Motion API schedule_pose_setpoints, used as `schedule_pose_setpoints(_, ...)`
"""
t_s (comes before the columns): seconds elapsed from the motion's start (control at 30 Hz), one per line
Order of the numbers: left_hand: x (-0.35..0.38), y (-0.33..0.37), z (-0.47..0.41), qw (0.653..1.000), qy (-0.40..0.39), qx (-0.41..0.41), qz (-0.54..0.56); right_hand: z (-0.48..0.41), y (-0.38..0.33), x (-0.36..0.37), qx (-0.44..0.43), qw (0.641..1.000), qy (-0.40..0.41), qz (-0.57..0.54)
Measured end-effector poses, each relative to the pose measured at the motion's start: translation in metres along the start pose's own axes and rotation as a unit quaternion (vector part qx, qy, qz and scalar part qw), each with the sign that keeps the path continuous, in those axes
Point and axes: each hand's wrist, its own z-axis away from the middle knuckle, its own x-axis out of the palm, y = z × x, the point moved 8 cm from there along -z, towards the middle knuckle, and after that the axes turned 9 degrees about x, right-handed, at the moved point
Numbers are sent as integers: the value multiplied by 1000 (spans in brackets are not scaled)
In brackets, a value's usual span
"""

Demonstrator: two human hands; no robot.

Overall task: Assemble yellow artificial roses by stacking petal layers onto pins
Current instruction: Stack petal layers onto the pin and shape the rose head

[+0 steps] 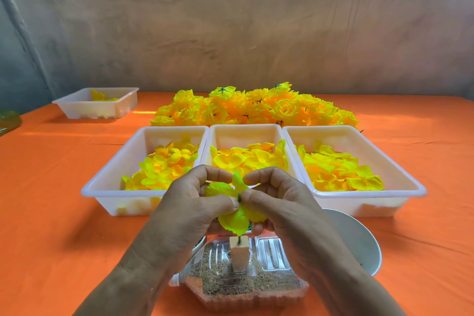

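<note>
A yellow petal layer (236, 220) is held at the centre of the view, just above a green pin (239, 239) that stands in a small wooden block (239, 251). My left hand (189, 210) pinches the layer from the left. My right hand (279, 202) pinches it from the right, thumb tips meeting at the pin's dark green head (239, 197). The block sits in a clear plastic bottle (243, 279) lying on its side and filled with sand. Both hands cover much of the layer.
Three white trays (102, 187) (246, 131) (400, 187) of loose yellow petals stand side by side behind my hands. A heap of finished yellow roses (256, 108) lies beyond them. A fourth tray (97, 102) is far left, a white bowl (359, 241) at right, on an orange cloth (51, 213).
</note>
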Motion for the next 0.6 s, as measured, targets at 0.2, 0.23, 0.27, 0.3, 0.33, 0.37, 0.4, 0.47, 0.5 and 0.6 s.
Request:
schedule_pose_setpoints(0.2,-2,-3,-2,1000,8,-5,-1,-3,4,1,8,1000,3,-5)
schedule_pose_setpoints(0.23,-2,-4,-2,1000,8,-6,0,-4,6,0,11,1000,4,-8)
schedule_pose_setpoints(0.27,-1,-4,-2,1000,7,-7,0,-4,6,0,13,1000,4,-9)
schedule_pose_setpoints(0.3,-1,-5,-3,1000,6,-7,1,-3,6,0,13,1000,3,-10)
schedule_pose_setpoints(0.33,-1,-5,-3,1000,5,-6,1,-3,6,0,12,1000,3,-10)
schedule_pose_setpoints(0.37,-1,-5,-3,1000,5,-6,0,-4,5,0,10,1000,5,-10)
schedule_pose_setpoints(0.4,-2,-5,-4,1000,6,-7,1,-4,5,-1,11,1000,6,-11)
schedule_pose_setpoints(0.47,-2,-7,-4,1000,4,-16,11,-4,6,-1,15,1000,7,-15)
schedule_pose_setpoints(0.5,-1,-8,-3,1000,1,-23,21,-3,7,-1,17,1000,6,-16)
schedule_pose_setpoints(0.6,-2,-9,-2,999,-1,-31,29,-2,6,0,16,1000,5,-21)
